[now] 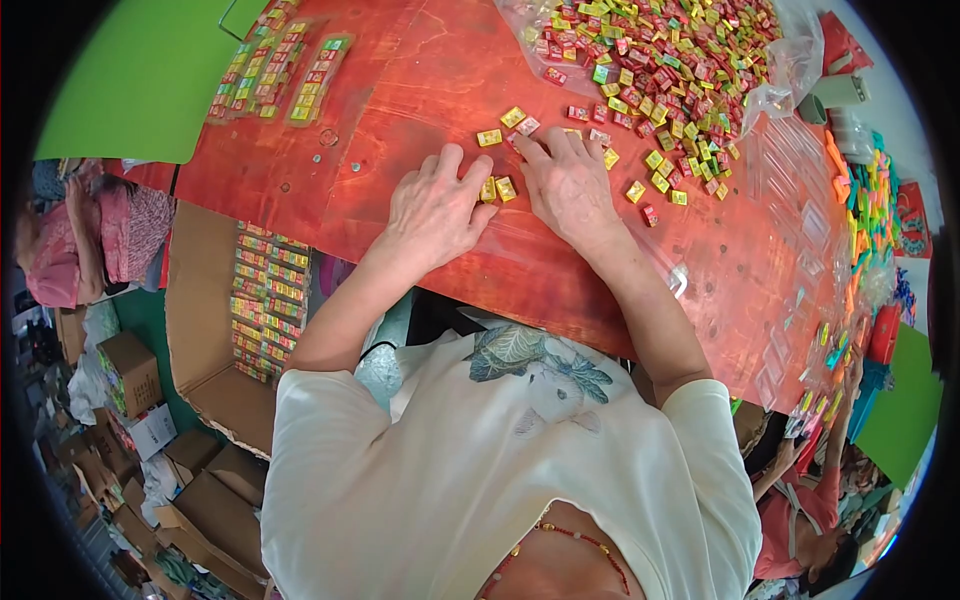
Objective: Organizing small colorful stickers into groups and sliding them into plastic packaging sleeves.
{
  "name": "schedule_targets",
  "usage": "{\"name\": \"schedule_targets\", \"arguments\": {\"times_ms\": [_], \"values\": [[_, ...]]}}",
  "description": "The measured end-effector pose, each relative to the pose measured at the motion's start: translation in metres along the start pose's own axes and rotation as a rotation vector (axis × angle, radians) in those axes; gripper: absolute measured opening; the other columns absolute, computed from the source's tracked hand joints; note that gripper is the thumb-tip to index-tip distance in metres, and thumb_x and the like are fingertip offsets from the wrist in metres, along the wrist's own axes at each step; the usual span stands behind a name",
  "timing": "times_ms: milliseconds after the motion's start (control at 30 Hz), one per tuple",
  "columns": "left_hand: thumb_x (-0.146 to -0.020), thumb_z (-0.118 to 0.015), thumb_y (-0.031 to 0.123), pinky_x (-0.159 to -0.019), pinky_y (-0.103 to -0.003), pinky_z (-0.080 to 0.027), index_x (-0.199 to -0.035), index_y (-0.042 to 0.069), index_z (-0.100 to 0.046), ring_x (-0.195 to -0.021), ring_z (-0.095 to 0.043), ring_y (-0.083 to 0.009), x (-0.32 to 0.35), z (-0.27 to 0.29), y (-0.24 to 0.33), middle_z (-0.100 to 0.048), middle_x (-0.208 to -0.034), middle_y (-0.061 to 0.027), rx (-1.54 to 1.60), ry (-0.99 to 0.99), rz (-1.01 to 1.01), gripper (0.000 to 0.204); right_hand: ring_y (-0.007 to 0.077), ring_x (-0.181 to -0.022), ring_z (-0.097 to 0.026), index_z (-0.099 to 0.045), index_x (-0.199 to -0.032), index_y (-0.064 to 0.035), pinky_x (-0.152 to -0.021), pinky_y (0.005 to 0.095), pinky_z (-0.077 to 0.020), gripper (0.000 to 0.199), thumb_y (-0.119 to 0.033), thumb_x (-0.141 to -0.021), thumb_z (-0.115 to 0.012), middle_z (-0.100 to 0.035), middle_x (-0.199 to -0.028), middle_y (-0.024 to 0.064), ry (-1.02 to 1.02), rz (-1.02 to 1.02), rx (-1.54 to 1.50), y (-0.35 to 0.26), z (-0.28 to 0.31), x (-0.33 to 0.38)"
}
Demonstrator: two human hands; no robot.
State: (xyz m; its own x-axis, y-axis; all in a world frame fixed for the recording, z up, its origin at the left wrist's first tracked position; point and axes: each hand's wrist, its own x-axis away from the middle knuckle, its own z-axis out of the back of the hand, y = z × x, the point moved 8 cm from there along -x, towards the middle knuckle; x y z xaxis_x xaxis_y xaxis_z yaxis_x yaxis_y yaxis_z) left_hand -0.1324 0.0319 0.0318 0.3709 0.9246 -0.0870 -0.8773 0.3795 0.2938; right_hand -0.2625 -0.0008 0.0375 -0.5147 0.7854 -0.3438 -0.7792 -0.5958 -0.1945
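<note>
Your left hand rests flat, fingers loose, beside yellow candies; your right hand, at its three o'clock, presses them, gripping nothing.

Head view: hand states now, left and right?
Left hand: palm down on the red table, fingers spread, touching small yellow packets; no grasp visible.
Right hand: flat on table among the packets, holding nothing visible.

Both forearms bare, reaching far and converging. Left hand palm down, fingers loosely spread. Right hand palm down just right of it, fingers curled, thumbs nearly meeting.
</note>
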Motion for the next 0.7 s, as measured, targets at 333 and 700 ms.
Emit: {"name": "schedule_targets", "arguments": {"times_ms": [333, 700], "values": [[-0.088, -0.072, 0.018, -0.081, -0.049, -0.056, -0.134, 0.009, -0.055, -0.102, -0.065, -0.0377, 0.016, 0.016, -0.034, -0.052, -0.120, -0.0142, 0.194, -0.118, 0.179, 0.049, 0.0271, -0.099, -0.062, -0.068, -0.120, -0.0041, -0.084, 0.0392, -0.0437, 0.033, -0.012, -0.088, -0.069, -0.064, -0.106, 0.0097, -0.054, -0.052, -0.271, -0.018, 0.012, 0.035], [-0.089, -0.071, 0.016, -0.077, -0.047, -0.057, -0.121, 0.004, -0.063, -0.096, -0.065, -0.0339, 0.020, 0.012, -0.027, -0.054, -0.107, -0.0146, 0.052, 0.007, 0.031, 0.035, 0.0292, -0.098, -0.062, -0.068, -0.118, -0.0068, -0.085, 0.0411, -0.0439, 0.030, -0.012, -0.089, -0.068, -0.065, -0.109, 0.0103, -0.004, -0.161, -0.245, 0.015, 0.031, 0.058]]}}
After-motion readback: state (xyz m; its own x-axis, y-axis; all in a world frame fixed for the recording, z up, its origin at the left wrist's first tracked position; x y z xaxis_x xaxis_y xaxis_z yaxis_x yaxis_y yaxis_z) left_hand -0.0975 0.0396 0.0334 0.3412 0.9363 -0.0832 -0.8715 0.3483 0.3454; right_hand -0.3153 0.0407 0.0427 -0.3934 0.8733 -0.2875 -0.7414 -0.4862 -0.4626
